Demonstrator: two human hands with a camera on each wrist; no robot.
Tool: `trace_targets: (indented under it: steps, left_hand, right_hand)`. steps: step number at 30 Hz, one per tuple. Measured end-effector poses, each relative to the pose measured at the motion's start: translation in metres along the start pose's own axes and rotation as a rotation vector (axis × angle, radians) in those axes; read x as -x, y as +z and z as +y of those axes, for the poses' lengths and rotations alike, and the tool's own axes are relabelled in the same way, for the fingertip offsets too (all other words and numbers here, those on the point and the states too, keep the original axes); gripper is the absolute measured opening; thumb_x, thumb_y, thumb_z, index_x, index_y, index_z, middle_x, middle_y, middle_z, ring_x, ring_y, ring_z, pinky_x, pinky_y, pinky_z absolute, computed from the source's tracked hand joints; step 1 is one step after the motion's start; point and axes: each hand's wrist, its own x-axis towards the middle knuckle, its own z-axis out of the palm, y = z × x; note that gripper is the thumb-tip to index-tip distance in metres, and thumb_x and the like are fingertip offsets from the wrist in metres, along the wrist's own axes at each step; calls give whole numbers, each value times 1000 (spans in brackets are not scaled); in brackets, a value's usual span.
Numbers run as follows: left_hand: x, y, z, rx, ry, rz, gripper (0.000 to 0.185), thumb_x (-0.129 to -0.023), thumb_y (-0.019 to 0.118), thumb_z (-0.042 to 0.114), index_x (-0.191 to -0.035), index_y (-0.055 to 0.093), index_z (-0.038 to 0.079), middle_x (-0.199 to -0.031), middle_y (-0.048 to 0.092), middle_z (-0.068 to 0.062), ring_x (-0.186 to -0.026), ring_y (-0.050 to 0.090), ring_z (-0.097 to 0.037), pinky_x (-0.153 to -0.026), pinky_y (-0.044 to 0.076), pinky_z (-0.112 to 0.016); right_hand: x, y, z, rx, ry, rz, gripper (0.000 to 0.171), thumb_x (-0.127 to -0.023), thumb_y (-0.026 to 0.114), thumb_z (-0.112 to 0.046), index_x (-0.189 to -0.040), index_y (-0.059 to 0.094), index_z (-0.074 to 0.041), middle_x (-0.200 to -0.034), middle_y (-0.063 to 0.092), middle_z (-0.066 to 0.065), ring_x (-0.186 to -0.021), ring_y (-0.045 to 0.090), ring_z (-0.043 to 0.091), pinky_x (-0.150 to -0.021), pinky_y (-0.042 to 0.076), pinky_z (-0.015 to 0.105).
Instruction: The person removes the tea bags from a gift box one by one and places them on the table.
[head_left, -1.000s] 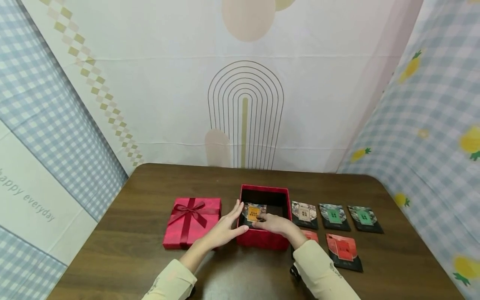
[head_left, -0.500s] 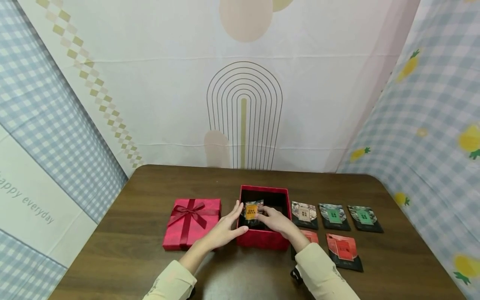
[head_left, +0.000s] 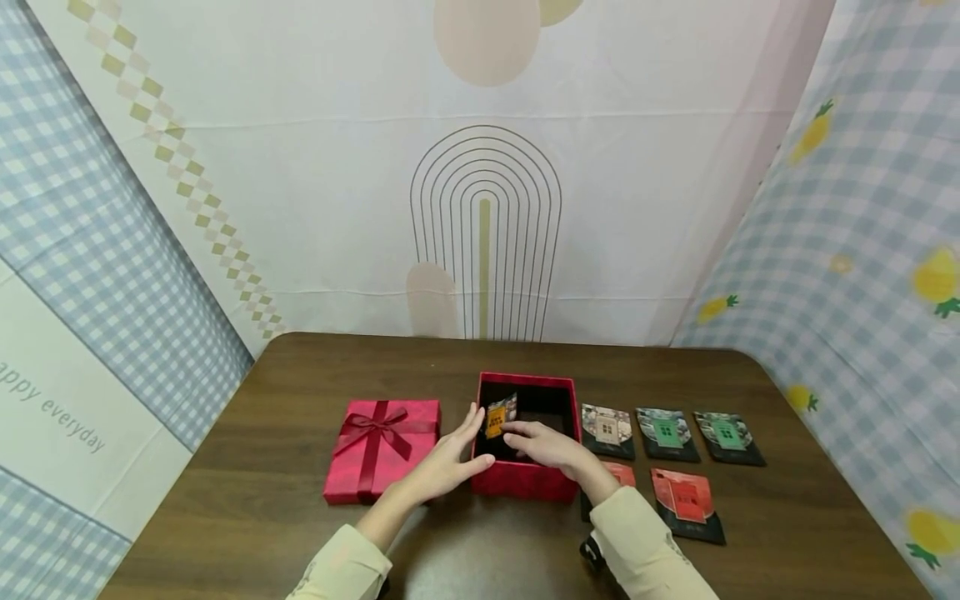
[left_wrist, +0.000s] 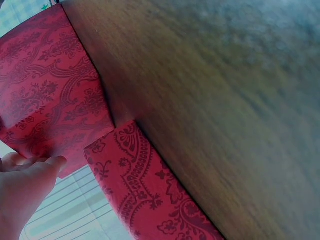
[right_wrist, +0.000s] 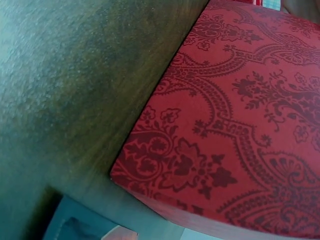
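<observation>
A red patterned box [head_left: 525,483] with a dark inside stands in the middle of the table. Inside it, a small black packet with an orange label [head_left: 497,420] leans upright at the left wall. My right hand [head_left: 551,450] reaches over the front rim and pinches the packet's lower right edge; its fingertips are partly hidden. My left hand [head_left: 448,458] rests against the box's front left corner, fingers straight along the left side and thumb at the front rim. The left wrist view shows this hand [left_wrist: 27,195] touching the box [left_wrist: 50,85]. In the right wrist view only the box wall [right_wrist: 240,120] shows large.
Left of the box lies its red lid with a bow [head_left: 382,454]. To the right, a beige packet [head_left: 607,429] and two green packets [head_left: 667,433] form a row. A red packet [head_left: 687,504] lies in front, and another red packet [head_left: 621,473] is partly behind my right arm.
The orange-labelled packet has gone from lying nearly flat to tilted up at the left wall, my right hand's fingers moving with it. My left hand stays at the box corner.
</observation>
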Motion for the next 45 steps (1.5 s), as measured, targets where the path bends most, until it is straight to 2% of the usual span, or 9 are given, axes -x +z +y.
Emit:
trace_targets:
  steps: [5, 14, 19, 26, 35, 39, 45]
  left_hand:
    - [1, 0, 0, 7, 1, 3, 69, -92, 53, 27, -146, 16, 4, -151, 4, -20, -134, 20, -32, -105, 23, -51]
    - [0, 0, 0, 11, 4, 0, 69, -93, 53, 26, -146, 16, 4, -151, 4, -20, -134, 20, -33, -105, 23, -51]
    - [1, 1, 0, 15, -2, -2, 69, -93, 53, 28, -146, 15, 4, -151, 3, -18, -134, 20, -32, -105, 23, -51]
    - [0, 1, -1, 14, 0, 6, 70, -93, 53, 27, -146, 15, 4, -151, 3, -17, -133, 23, -33, -104, 24, -51]
    - [0, 0, 0, 20, -5, 2, 69, -92, 54, 25, -145, 16, 2, -151, 3, -17, -133, 22, -32, -105, 24, -50]
    - [0, -1, 0, 20, -4, 0, 70, -92, 54, 28, -145, 17, 2, -151, 4, -18, -133, 23, -32, -105, 24, -50]
    - [0, -1, 1, 10, -5, 2, 70, -92, 54, 29, -146, 17, 4, -151, 5, -18, -133, 22, -32, -105, 24, -50]
  right_hand:
    - [0, 0, -1, 2, 6, -6, 44, -96, 44, -24, -135, 43, -3, -134, 44, 22, -104, 57, 32, -93, 39, 52]
    - [0, -2, 0, 0, -25, 56, 41, -96, 44, -21, -132, 46, 1, -129, 48, 22, -100, 59, 29, -86, 45, 47]
    - [2, 0, 0, 18, -90, 155, 33, -93, 49, -14, -123, 56, 2, -121, 56, 20, -91, 61, 25, -80, 48, 43]
    - [0, 2, 1, 68, -123, 336, 24, -87, 59, -7, -109, 66, -3, -114, 62, 14, -104, 56, 28, -84, 46, 45]
    - [4, 2, -1, 103, -163, 411, 23, -82, 62, -1, -104, 68, -2, -107, 65, 14, -93, 61, 24, -75, 50, 38]
    - [5, 1, 1, 108, -203, 426, 24, -82, 62, 0, -105, 68, -3, -107, 65, 14, -93, 62, 25, -76, 51, 39]
    - [10, -2, 5, 99, -360, 457, 26, -83, 61, -4, -109, 67, -5, -107, 65, 14, -91, 61, 23, -72, 51, 38]
